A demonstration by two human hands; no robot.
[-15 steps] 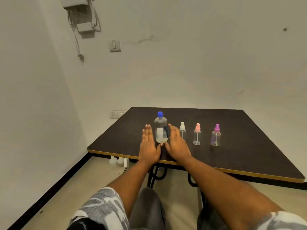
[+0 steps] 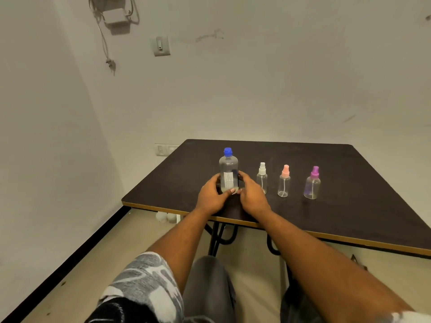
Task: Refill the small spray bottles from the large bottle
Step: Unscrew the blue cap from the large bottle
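Observation:
A large clear bottle point(image 2: 228, 169) with a blue cap stands upright on the dark table point(image 2: 349, 183), a little liquid at its bottom. My left hand point(image 2: 211, 197) curls round its lower left side, thumb across the front. My right hand point(image 2: 251, 194) wraps its lower right side. To the right stand three small clear spray bottles in a row: one with a white top point(image 2: 262, 177), one with a pink top point(image 2: 284, 181), one with a purple top point(image 2: 312, 184). All three look nearly empty.
The table's near edge point(image 2: 303, 233) has a light wood trim; black metal legs show beneath it. White walls close in behind and to the left, with wall switches point(image 2: 161, 45). My knees point(image 2: 207, 285) are below the table edge.
Both hands lay flat on the table beside the large bottle; now their fingers have curled round its lower part. The bottles have not moved.

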